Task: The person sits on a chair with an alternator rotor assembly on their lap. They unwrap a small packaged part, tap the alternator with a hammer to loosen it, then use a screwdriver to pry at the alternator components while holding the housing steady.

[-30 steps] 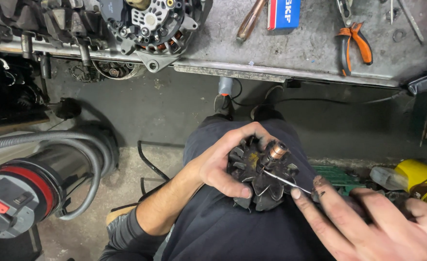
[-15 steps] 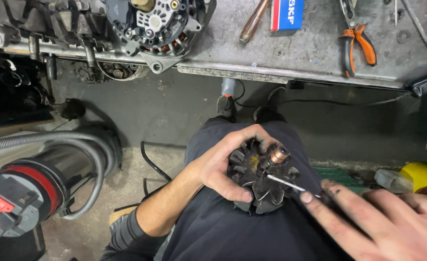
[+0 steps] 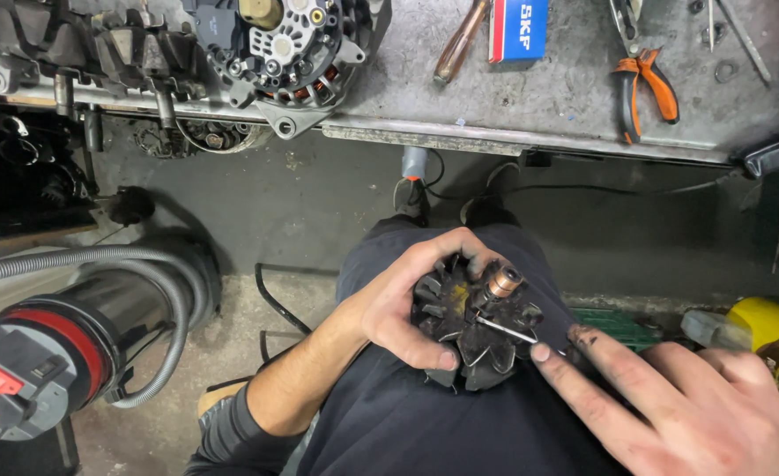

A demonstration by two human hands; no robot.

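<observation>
My left hand (image 3: 411, 304) grips a black alternator rotor (image 3: 478, 322) with fan blades and a copper slip ring (image 3: 502, 282) on top, resting on my lap. My right hand (image 3: 671, 397), dirty at the fingertips, holds a thin metal tool (image 3: 506, 329) against the rotor's face, thumb and forefinger pinching its end. My dark trousers and feet lie below the rotor.
A metal workbench (image 3: 566, 97) runs across the top with an alternator housing (image 3: 288, 44), orange-handled pliers (image 3: 641, 75), a wood-handled tool (image 3: 460, 40) and a blue box (image 3: 517, 28). A vacuum cleaner with grey hose (image 3: 72, 326) stands left. A yellow object (image 3: 773, 330) sits right.
My right hand has shifted slightly along the rotor with the thin tool. The left hand keeps its grip and the rotor stays in place.
</observation>
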